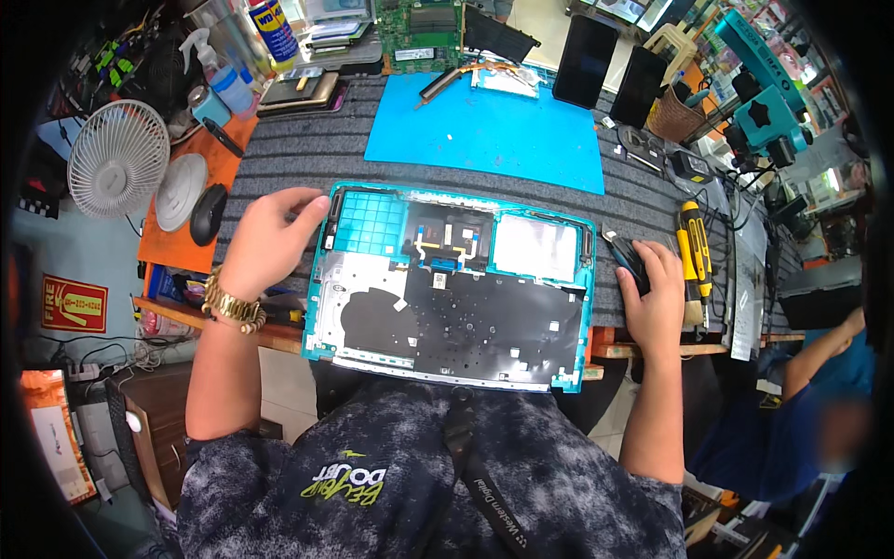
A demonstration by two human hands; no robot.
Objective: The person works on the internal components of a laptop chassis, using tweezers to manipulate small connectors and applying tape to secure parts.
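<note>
A teal laptop case (582,354), its inner side facing up, lies across the table's near edge before me. It has a black sheet over much of it and thin ribbon cables at its middle. My left hand (279,219) is closed at its far left corner, thumb on the rim, the other fingers partly hidden. Right of the case, my right hand (656,284) is closed around a small dark-handled tool (616,247) with a metal tip; its exact kind is unclear.
Beyond the case lies a blue mat (484,130). A yellow screwdriver (696,247) and a brush (693,312) lie right of my right hand. A white fan (119,158) and a black mouse (209,214) stand left. A teal microscope (759,102) stands far right; another person's arm (819,354) shows near right.
</note>
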